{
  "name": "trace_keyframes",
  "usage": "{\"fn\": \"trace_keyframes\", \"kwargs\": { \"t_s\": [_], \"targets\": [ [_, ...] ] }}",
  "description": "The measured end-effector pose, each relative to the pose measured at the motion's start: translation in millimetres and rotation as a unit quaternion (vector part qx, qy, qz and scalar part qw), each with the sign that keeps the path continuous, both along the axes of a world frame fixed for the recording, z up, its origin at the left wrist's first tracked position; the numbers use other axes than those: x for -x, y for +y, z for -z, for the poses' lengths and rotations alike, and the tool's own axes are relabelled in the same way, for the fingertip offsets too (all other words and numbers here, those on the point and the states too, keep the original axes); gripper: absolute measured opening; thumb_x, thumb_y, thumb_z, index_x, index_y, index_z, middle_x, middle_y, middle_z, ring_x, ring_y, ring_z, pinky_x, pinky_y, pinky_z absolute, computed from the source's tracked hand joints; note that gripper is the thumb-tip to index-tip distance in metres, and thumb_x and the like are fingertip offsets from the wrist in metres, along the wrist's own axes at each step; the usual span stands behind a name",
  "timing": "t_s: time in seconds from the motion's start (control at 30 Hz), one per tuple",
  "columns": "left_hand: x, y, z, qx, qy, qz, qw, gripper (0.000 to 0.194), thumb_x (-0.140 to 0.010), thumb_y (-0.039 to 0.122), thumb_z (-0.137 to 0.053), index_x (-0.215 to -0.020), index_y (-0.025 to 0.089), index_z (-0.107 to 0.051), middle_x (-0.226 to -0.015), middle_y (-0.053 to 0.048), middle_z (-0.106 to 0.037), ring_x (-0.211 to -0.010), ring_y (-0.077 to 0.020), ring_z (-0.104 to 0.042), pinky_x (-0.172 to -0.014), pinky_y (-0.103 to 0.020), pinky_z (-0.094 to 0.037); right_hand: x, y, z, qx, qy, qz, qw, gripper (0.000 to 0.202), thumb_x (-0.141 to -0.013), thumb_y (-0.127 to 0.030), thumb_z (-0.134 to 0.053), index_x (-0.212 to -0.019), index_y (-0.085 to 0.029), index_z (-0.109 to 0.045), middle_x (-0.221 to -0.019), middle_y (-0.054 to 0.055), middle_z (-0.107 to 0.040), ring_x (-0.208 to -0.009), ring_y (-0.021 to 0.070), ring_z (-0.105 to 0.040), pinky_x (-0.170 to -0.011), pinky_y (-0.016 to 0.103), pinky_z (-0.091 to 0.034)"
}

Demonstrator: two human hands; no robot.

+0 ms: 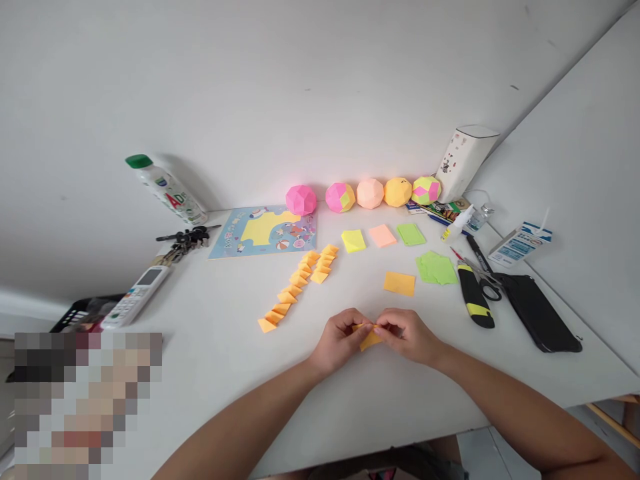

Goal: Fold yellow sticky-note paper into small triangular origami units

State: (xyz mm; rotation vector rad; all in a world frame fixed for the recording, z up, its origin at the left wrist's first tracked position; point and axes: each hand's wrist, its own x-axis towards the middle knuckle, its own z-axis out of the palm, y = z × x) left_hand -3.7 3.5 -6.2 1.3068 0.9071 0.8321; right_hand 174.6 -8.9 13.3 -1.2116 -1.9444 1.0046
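Orange paper, a small slip [370,342], is between your two hands, close to you at the near middle of the table [215,393]. Your left hand [341,340] pinches one side of it and your right hand [406,335] the other, the thumbs almost meeting on top. Whether the paper touches the table is hidden.

You seem to be folding or creasing it. For a clean result, line up the edges first, hold them with one thumb, then run the other thumbnail outward along the fold. Bracing the paper on the table should help; thin paper will probably slip if both hands pull apart.

Just beyond your hands lies an orange sheet [399,284]. To its right are loose green notes [437,268], then a cutter [475,297]. To the left, folded orange pieces stand in a long row [290,294] and a short row [325,265]; match their crispness. Farther off, three pads sit side by side: yellow [354,241], peach [383,236] and green [411,235]. Farthest, by the wall [320,100], are five faceted paper balls [371,193].
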Motion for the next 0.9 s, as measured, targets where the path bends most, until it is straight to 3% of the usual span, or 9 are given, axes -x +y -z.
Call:
{"fn": "trace_keyframes", "kwargs": {
  "t_s": [0.3,0.57,0.9],
  "targets": [
    [-1.7,-1.2,-0.5,0.009,-0.011,-0.007,1.000,0.026,-0.073,0.040,-0.063,-0.067,0.014,-0.060,-0.066,-0.001,-0.053,-0.056,-0.0092,-0.047,-0.051,-0.021,-0.039,0.6,-1.4,1.5,-0.012,0.020,-0.004,1.000,0.029,-0.083,-0.029,-0.050,-0.057,-0.017,-0.058,-0.057,0.001,-0.050,-0.051,0.0109,-0.042,-0.047,0.023,-0.036],
    [-0.6,-1.5,-5.0,0.087,-0.038,-0.008,0.995,0.023,-0.073,0.037,-0.063,-0.067,0.015,-0.058,-0.060,0.000,-0.058,-0.055,-0.0112,-0.053,-0.054,-0.024,-0.042,-0.6,-0.9,-5.2,0.049,0.058,0.056,0.996,0.024,-0.077,-0.022,-0.052,-0.055,-0.017,-0.059,-0.055,0.000,-0.048,-0.052,0.0123,-0.044,-0.047,0.024,-0.037],
    [-1.8,-0.8,-11.6,0.113,-0.043,-0.026,0.992,0.022,-0.070,0.033,-0.065,-0.060,0.016,-0.056,-0.052,0.000,-0.059,-0.050,-0.0112,-0.052,-0.056,-0.026,-0.044,-4.8,1.3,-5.0,0.065,0.084,0.097,0.990,0.022,-0.072,-0.020,-0.052,-0.050,-0.017,-0.051,-0.053,-0.001,-0.046,-0.051,0.0119,-0.040,-0.048,0.025,-0.034]
  ]
}}
